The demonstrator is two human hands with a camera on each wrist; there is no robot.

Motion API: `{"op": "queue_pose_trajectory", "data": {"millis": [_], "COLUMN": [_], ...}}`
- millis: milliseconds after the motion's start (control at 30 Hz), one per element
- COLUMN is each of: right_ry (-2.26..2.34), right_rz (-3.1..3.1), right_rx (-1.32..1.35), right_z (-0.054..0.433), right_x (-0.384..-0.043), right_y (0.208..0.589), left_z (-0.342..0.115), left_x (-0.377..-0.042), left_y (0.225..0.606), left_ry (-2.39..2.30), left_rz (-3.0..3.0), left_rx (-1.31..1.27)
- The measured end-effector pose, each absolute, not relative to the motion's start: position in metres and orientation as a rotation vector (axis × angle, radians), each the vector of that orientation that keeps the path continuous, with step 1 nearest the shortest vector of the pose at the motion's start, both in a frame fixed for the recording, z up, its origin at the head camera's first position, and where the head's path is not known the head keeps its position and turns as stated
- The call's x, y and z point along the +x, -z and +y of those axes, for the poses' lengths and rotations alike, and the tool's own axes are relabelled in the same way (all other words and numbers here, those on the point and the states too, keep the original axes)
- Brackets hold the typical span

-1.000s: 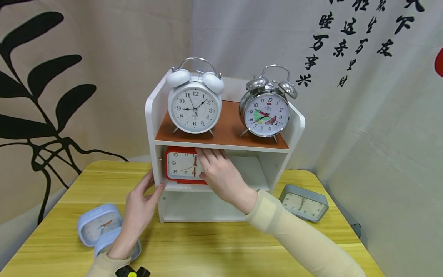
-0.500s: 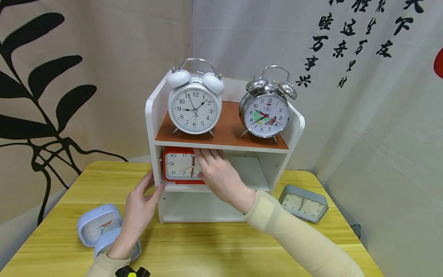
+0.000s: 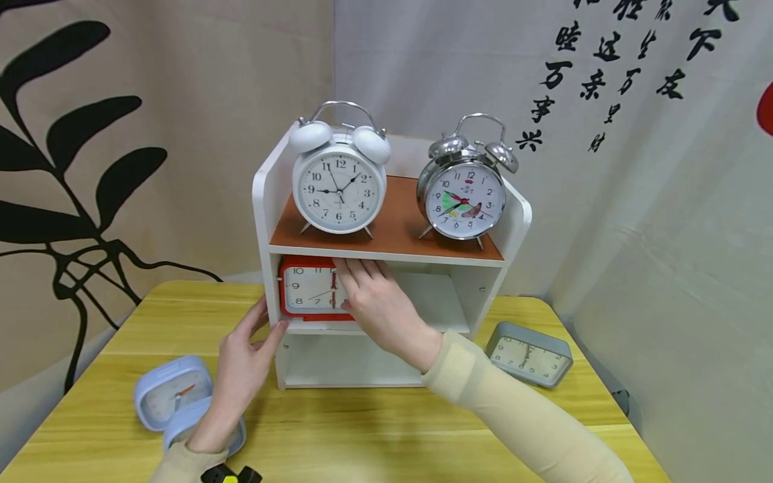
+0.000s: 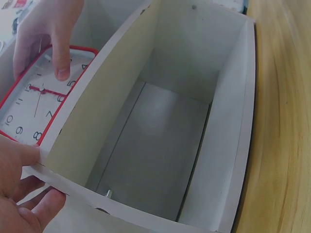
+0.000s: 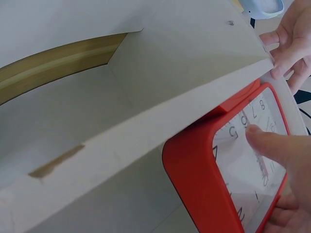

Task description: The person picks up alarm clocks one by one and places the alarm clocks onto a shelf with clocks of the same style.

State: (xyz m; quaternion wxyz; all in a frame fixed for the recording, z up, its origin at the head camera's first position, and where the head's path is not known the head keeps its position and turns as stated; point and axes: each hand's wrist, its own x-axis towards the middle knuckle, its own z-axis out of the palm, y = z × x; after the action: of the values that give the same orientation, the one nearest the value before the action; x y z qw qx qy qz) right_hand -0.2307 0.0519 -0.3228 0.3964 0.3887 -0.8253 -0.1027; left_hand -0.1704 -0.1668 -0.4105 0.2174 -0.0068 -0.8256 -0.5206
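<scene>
A white shelf unit (image 3: 513, 228) with a brown top board stands on the wooden table. In the left part of its middle compartment sits a red rectangular clock (image 3: 308, 295), close to the left side panel. My right hand (image 3: 389, 308) grips this clock, the thumb (image 5: 267, 143) on its face and the other fingers at its top. With my left hand (image 3: 244, 365) I hold the front edge of the shelf's left side panel, and in the left wrist view the fingers (image 4: 48, 206) lie on its outer side. The right hand hides the clock's right part in the head view.
A white twin-bell alarm clock (image 3: 340, 191) and a silver one (image 3: 465, 198) stand on the top board. Light blue clocks (image 3: 172, 382) lie on the table at left, partly behind the left forearm. A grey clock (image 3: 531, 353) lies to the right.
My right hand has slid the red clock a little left, toward the shelf's left side panel. The left hand has stayed in place.
</scene>
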Motion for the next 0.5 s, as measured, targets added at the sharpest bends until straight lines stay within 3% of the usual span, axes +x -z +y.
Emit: {"op": "queue_pose_trajectory", "data": {"millis": [500], "right_ry": [0.297], "right_rz": [-2.059], "right_rx": [0.969], "right_z": [0.05], "right_x": [-0.2299], "right_y": [0.3238], "left_z": [-0.1657], "left_x": [-0.1689], "left_y": [0.4087], "left_ry": [1.433], "left_rz": [-2.286], "left_rx": [-0.006]}}
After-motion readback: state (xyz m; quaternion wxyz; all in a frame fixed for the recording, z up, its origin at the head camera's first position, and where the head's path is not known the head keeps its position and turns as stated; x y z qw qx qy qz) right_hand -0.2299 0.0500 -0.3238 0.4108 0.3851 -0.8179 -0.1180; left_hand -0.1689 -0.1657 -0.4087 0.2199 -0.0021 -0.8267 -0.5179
